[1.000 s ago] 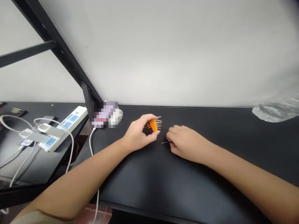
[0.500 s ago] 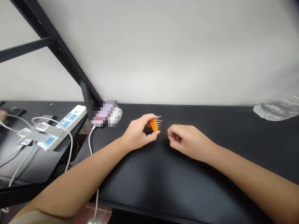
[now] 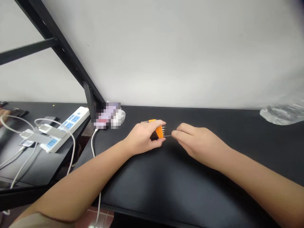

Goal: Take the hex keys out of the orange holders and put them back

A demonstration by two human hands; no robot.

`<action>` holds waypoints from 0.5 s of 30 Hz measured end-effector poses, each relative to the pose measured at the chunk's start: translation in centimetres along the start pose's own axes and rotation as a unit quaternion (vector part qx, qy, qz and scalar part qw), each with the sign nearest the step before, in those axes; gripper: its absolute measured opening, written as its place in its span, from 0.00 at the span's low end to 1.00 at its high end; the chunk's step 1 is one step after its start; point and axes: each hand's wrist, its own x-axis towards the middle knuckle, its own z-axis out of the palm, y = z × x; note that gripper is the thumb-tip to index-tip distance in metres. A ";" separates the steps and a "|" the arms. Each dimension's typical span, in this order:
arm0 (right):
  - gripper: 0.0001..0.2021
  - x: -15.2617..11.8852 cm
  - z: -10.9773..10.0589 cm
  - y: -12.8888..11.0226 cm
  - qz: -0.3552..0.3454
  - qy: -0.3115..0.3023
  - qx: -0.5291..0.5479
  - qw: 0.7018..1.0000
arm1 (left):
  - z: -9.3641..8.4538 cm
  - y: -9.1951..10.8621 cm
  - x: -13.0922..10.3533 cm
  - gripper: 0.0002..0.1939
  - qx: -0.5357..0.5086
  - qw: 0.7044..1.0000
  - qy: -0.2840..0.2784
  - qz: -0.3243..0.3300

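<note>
My left hand (image 3: 147,136) is closed around an orange holder (image 3: 159,131), thumb and fingers on its two sides. Several thin metal rods stick out of the holder toward the right, and one shows beyond its upper left. They look like hex keys, though their tips are too small to tell. To the right, my right hand (image 3: 197,139) pinches the end of one thin metal rod (image 3: 168,136). That rod spans the gap between the hand and the lower side of the holder. The fingers hide its right end.
A white power strip (image 3: 51,144) with chargers and white cables lies on the left table. A phone-like purple item (image 3: 108,114) rests by the black frame post (image 3: 89,95). Clear plastic wrap (image 3: 280,114) lies far right. Another person's hand (image 3: 3,114) shows at the left edge.
The orange holder has tilted and shifted slightly right and down in my left hand. My right hand has turned, its fingers now straighter, and the rod lies more level.
</note>
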 end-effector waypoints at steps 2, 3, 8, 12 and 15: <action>0.13 -0.1 -0.3 -0.1 -0.011 -0.010 -0.032 0.999 | 0.0 0.0 0.0 0.27 0.004 1.000 -0.008 0.000; 0.13 -0.2 -0.4 -0.1 -0.014 -0.012 -0.038 0.999 | 0.1 -0.1 -0.1 0.28 0.002 1.000 -0.008 -0.004; 0.13 -0.3 -0.5 -0.2 -0.016 -0.025 -0.047 0.998 | 0.2 -0.2 -0.2 0.28 -0.003 1.000 -0.002 -0.012; 0.13 -0.2 -0.5 -0.3 0.007 -0.017 -0.027 0.999 | 0.1 -0.1 0.0 0.28 -0.001 1.000 -0.001 -0.008; 0.12 -0.1 -0.6 -0.3 0.029 -0.008 0.040 0.999 | 0.0 0.1 0.0 0.27 -0.010 1.000 0.006 -0.006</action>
